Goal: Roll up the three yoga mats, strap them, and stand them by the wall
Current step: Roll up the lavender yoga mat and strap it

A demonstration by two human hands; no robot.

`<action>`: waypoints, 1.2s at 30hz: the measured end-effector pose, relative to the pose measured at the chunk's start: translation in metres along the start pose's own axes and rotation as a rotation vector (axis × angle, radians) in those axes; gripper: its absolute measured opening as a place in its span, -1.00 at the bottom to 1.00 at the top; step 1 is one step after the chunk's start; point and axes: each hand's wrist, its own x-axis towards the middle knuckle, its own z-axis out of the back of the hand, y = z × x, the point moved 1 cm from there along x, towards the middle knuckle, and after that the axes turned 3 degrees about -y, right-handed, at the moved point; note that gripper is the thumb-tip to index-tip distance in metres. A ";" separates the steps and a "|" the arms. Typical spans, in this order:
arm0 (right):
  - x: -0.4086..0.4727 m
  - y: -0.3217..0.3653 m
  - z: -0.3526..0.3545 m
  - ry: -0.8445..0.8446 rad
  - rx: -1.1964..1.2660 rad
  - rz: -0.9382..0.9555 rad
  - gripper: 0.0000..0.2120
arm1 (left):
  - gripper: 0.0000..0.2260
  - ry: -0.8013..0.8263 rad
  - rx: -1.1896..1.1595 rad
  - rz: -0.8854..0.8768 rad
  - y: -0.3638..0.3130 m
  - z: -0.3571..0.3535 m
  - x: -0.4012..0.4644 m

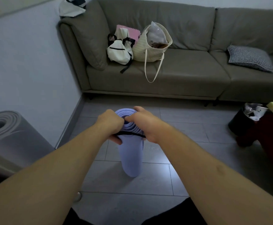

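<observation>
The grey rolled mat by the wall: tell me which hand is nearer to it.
Left. The left hand grips the purple mat on the side facing the grey mat; the right hand is on the far side.

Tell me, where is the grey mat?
The rolled grey mat is at the far left of the head view, beside the wall, left of the purple mat that both hands hold.

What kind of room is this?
Probably a living room at home: a long grey sofa with bags and a checked cushion on it stands against the wall, above a tiled floor.
</observation>
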 end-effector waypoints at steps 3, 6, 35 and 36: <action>-0.012 0.008 0.006 -0.047 0.003 -0.079 -0.33 | -0.75 0.002 -0.009 0.012 -0.004 -0.004 0.002; -0.019 0.007 0.008 -0.095 0.025 -0.137 -0.31 | -0.76 -0.009 -0.049 0.011 -0.008 -0.009 0.002; 0.021 -0.072 0.056 -0.418 0.640 -0.232 -0.78 | -0.72 0.037 0.040 -0.199 0.002 -0.010 -0.010; 0.023 -0.074 0.056 -0.415 0.618 -0.229 -0.79 | -0.72 0.041 0.031 -0.203 0.003 -0.010 -0.011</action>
